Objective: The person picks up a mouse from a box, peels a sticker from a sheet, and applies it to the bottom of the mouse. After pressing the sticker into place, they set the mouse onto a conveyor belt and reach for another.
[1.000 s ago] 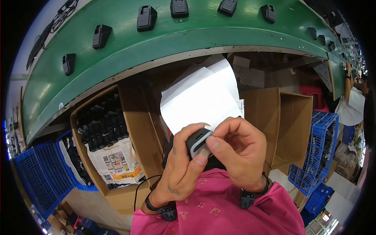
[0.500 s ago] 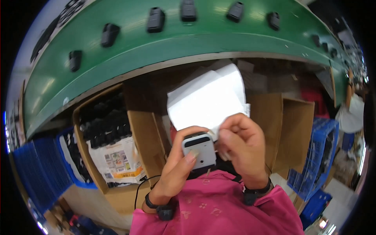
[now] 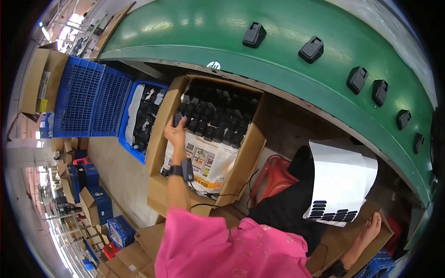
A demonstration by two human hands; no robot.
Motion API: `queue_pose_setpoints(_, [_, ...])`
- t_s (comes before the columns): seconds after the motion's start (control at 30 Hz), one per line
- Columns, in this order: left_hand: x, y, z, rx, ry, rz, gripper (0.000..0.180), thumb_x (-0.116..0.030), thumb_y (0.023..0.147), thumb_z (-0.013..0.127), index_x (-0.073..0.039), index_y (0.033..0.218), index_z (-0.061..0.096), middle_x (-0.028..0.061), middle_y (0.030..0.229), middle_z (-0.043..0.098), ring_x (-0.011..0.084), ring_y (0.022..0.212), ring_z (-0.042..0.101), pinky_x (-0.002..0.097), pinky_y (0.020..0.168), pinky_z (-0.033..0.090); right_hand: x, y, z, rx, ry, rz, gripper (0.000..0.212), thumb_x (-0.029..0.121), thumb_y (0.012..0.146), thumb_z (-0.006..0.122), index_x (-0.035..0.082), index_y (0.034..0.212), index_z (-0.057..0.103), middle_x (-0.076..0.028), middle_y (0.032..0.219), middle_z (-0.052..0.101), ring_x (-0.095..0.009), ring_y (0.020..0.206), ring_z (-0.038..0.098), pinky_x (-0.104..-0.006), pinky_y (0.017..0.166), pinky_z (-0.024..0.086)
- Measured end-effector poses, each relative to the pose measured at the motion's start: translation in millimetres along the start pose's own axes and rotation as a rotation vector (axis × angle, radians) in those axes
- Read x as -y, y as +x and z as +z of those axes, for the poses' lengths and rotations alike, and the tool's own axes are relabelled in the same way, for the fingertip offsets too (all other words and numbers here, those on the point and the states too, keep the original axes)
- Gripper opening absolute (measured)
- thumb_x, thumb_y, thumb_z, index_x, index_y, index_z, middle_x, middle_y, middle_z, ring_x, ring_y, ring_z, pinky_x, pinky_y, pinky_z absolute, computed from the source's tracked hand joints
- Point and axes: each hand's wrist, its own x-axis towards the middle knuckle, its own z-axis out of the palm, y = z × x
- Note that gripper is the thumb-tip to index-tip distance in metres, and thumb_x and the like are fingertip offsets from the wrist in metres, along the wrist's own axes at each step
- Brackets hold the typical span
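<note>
My left hand [image 3: 175, 133] reaches into an open cardboard box [image 3: 160, 153] on the left. Its fingers close around a small black plastic unit [image 3: 179, 119], shaped like a battery charger, at the left end of a row. Several similar black units [image 3: 215, 118] stand packed in rows there, beside printed paper [image 3: 204, 160]. My right hand [image 3: 369, 228] is at the lower right, fingers curled; anything between them is too small to make out. Just up and left of it are white sheets [image 3: 340, 178], with black sticker-like strips [image 3: 336, 212] along the lower edge.
A green work surface [image 3: 287, 28] runs across the top, with several spaced black units [image 3: 311, 49] on it. Left of the box are a blue bin [image 3: 124, 134] of parts and blue crates [image 3: 83, 99]. A red object [image 3: 273, 173] and dark cable [image 3: 245, 185] lie right of the box.
My view has swung left. My left hand, which held a light-faced unit in front of me, is now in the box. My right hand has moved away from it, to the lower right.
</note>
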Motion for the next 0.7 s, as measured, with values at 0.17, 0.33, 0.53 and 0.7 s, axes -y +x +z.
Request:
queue_pose_setpoints(0.17, [60.9,42.7,-32.1,0.137,0.765,0.325,0.037,0.000,0.071,0.066,0.002,0.108,0.061,0.0272,0.095,0.061,0.0407,0.091,0.059,0.0440,0.080,0.045,-28.9,6.3,-30.3,0.049,-0.106,0.012,0.007,0.015,0.091,0.058,0.008,0.089,0.057,0.006,0.065,0.045,-0.001,0.057,0.040,-0.0162,0.051,0.029])
queue_pose_setpoints(0.33, [86.6,52.9,-30.2,0.259,0.799,0.416,0.040,0.001,0.073,0.060,0.002,0.112,0.059,0.0278,0.100,0.060,0.0437,0.097,0.056,0.0441,0.087,0.044,-47.5,-4.6,-17.5,0.007,-0.207,-0.004,0.009,0.015,0.091,0.058,0.007,0.088,0.057,0.005,0.065,0.047,-0.002,0.054,0.039,-0.0167,0.047,0.029])
queue_pose_setpoints(0.53, [44.1,42.8,-17.9,0.050,0.857,0.453,0.033,-0.011,0.084,0.056,0.003,0.114,0.055,0.0268,0.104,0.056,0.0435,0.093,0.056,0.0448,0.082,0.046,-48.4,-8.9,-27.3,0.033,-0.251,-0.017,0.008,0.014,0.090,0.058,0.006,0.088,0.057,0.004,0.065,0.048,-0.003,0.052,0.039,-0.0170,0.046,0.029])
queue_pose_setpoints(0.7, [-131.1,30.8,39.4,-0.030,0.393,0.767,0.021,-0.014,0.089,0.053,0.002,0.103,0.055,0.0196,0.101,0.055,0.0360,0.093,0.053,0.0413,0.082,0.044,-25.6,-27.4,-12.3,-0.004,-0.395,-0.157,0.007,0.015,0.091,0.056,0.008,0.089,0.058,0.006,0.067,0.046,-0.001,0.053,0.037,-0.0166,0.046,0.027])
